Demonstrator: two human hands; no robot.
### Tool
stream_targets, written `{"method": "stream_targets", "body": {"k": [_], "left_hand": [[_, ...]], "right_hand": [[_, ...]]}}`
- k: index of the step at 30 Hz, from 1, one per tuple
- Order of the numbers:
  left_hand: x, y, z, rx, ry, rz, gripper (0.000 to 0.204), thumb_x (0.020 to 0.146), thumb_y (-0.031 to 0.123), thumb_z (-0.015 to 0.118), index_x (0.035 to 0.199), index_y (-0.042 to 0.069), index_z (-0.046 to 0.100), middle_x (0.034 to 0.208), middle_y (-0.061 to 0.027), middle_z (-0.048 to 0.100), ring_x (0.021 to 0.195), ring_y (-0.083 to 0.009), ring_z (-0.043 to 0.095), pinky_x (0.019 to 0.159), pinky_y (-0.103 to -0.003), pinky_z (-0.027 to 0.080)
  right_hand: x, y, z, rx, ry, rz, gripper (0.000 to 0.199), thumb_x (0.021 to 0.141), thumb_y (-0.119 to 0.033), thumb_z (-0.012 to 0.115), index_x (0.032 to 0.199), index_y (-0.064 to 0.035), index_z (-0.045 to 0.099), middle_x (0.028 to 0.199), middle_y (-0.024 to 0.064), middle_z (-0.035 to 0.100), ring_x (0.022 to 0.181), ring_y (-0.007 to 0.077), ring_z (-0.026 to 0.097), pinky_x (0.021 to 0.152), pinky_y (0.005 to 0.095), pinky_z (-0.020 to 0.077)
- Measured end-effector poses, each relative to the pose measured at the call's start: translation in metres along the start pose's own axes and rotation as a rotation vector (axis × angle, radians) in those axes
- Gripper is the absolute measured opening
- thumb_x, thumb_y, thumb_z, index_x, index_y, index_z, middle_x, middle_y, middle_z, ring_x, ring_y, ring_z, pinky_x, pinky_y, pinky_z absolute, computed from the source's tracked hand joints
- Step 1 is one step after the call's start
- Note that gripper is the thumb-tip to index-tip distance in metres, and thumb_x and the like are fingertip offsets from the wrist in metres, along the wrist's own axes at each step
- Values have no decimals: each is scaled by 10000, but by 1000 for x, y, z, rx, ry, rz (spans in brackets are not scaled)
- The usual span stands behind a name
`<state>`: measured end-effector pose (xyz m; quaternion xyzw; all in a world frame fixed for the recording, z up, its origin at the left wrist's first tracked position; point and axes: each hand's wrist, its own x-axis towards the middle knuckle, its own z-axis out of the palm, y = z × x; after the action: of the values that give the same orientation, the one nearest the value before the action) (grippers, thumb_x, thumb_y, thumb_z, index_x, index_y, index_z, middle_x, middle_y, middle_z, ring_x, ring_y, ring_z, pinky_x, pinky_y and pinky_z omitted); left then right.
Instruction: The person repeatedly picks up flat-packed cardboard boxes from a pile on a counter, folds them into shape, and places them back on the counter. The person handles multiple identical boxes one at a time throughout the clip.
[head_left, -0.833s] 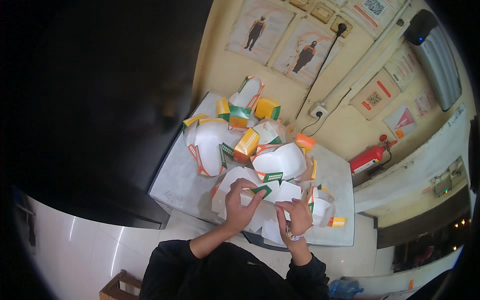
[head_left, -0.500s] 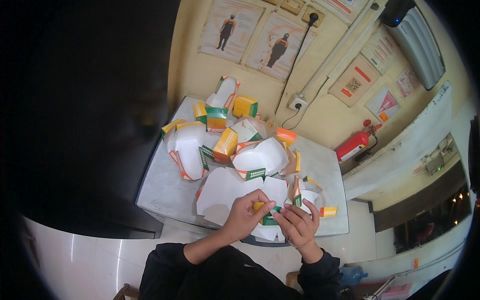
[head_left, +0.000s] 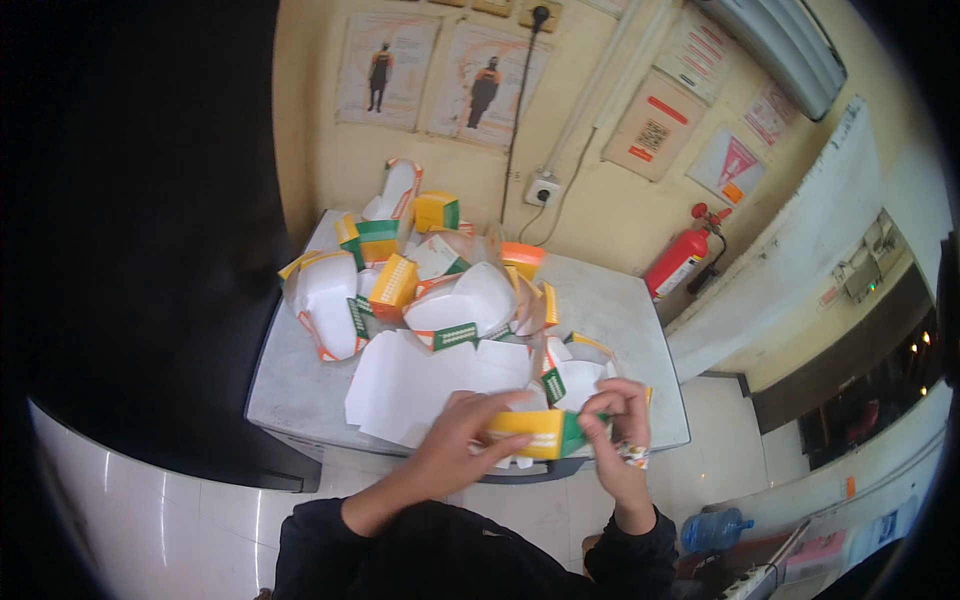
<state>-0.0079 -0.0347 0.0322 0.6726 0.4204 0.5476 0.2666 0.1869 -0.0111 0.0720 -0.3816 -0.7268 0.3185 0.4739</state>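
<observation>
Both hands on one small cardboard box [head_left: 535, 434], yellow with a green end. Left hand [head_left: 462, 440] gripping the yellow side, right hand [head_left: 612, 420] pinching the green end. Just beyond the fingers, flat white box blanks [head_left: 420, 380] on the grey table [head_left: 620, 320]; farther, folded boxes [head_left: 400, 285] in a pile.

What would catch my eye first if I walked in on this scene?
Most likely the heap of folded cartons, white inside with orange, yellow and green outsides, piled on the grey table against the yellow wall. At the table's near edge, the left hand and right hand together hold a yellow and green carton. A red fire extinguisher stands to the right, by the wall.
</observation>
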Motion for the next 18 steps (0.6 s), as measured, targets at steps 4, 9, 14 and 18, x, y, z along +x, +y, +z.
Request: {"method": "stream_targets", "body": {"k": [4,9,14,18], "left_hand": [[8,-8,6,-476,-444,-185,221,832,108,631,1012,-7,575,899,-39,632,850,-110,579,769,-235,472],[-3,-6,79,-860,-278,-382,201,861,66,591,1024,-39,535,934,-81,641,878,-104,592,762,-225,481],[-16,32,143,-839,-140,-337,217,860,35,581,1045,-48,504,946,-110,636,870,-121,606,770,-226,484],[-27,51,177,-820,-54,-243,180,827,5,608,991,-32,543,931,-120,637,843,-167,622,742,-255,492]], "right_hand": [[-9,11,-40,159,345,67,270,860,-9,530,1107,-25,423,795,24,523,796,105,495,783,239,384],[-53,27,-59,-631,638,-426,457,751,-128,666,1130,-32,430,1218,198,427,1121,333,417,950,437,330],[-116,17,-53,-705,343,-147,560,629,-121,778,1109,-24,508,1199,194,476,1118,331,474,934,475,383],[-144,16,-84,-465,443,-186,278,670,5,731,913,0,596,993,162,596,935,292,599,812,370,484]]}}
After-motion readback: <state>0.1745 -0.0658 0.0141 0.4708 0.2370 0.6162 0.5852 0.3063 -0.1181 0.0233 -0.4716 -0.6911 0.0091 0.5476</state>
